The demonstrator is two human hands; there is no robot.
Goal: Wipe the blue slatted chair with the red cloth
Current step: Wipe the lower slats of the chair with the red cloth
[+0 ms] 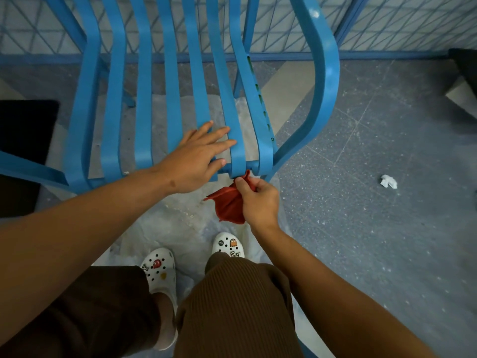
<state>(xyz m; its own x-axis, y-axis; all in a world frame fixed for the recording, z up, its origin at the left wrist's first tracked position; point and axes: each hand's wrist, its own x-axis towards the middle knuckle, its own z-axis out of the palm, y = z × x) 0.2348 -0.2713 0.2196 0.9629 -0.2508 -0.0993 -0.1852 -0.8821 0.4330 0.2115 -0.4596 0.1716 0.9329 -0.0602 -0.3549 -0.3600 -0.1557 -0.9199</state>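
Nearest, my right hand pinches the red cloth, bunched and hanging just below the front edge of the blue slatted chair. I'd spread it flatter before working the slat ends. Beyond, my left hand lies flat-fingered across the seat slats, steadying the chair; I'd press firmly while wiping farther back.

You get a dim, cool-toned view with soft, even light and no hard shadows. Your forearms darken toward the lower corners. The wide lens bows the chair slats and the fence lines outward near the edges. Focus holds well; corners soften slightly.
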